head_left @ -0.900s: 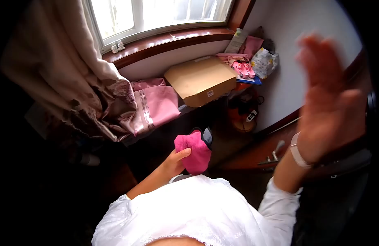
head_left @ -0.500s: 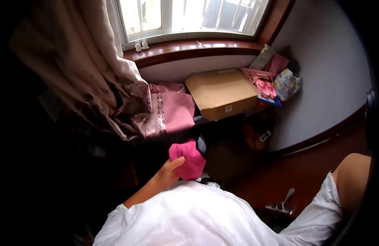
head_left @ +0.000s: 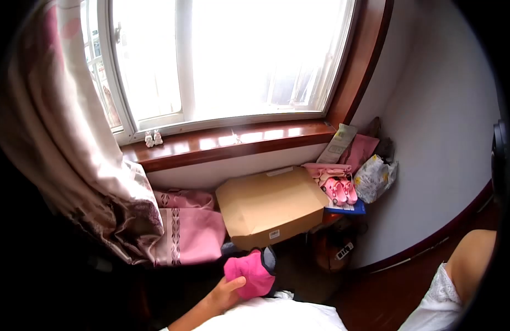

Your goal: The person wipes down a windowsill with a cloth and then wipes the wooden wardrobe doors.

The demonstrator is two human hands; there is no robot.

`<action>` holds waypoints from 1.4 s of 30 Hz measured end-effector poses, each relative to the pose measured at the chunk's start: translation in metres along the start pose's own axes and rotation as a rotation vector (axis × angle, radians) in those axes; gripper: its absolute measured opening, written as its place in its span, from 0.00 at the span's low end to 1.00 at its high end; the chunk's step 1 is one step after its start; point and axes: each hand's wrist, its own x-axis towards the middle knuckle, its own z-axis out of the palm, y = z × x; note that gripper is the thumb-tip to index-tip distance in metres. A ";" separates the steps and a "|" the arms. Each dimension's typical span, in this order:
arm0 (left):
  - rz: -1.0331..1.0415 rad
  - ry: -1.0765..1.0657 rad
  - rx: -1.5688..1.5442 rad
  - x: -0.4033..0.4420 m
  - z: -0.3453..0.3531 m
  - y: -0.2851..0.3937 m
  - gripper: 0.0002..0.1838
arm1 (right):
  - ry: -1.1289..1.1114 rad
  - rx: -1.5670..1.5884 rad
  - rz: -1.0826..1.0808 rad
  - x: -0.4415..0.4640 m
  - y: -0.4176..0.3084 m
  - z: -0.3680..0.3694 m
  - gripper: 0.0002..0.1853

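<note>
My left hand [head_left: 228, 294] is closed on a pink cloth item [head_left: 249, 273] with black edging and a grey inner side, its thumb pressed on the near face. The item's exact kind does not show. Just beyond it stands a closed brown cardboard box [head_left: 271, 201] with a small white label on its front. Of my right arm, only a bent part and a white lace-trimmed sleeve appear at the right edge; the right hand is outside the view.
Left of the box lies folded pink fabric [head_left: 202, 234], beside a long satin curtain [head_left: 73, 165]. Pink clogs [head_left: 338, 190] and a patterned plastic bag [head_left: 373, 179] sit to its right. Two small white figurines [head_left: 154, 138] stand on the wooden windowsill [head_left: 211, 144] below the bright window.
My view has tilted up, so more of the window shows and the box and sill sit lower. My left hand still grips the pink cloth item.
</note>
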 end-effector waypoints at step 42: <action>0.466 -0.110 0.224 0.067 -0.041 0.131 0.50 | -0.590 -0.135 1.041 -0.261 0.224 0.085 0.08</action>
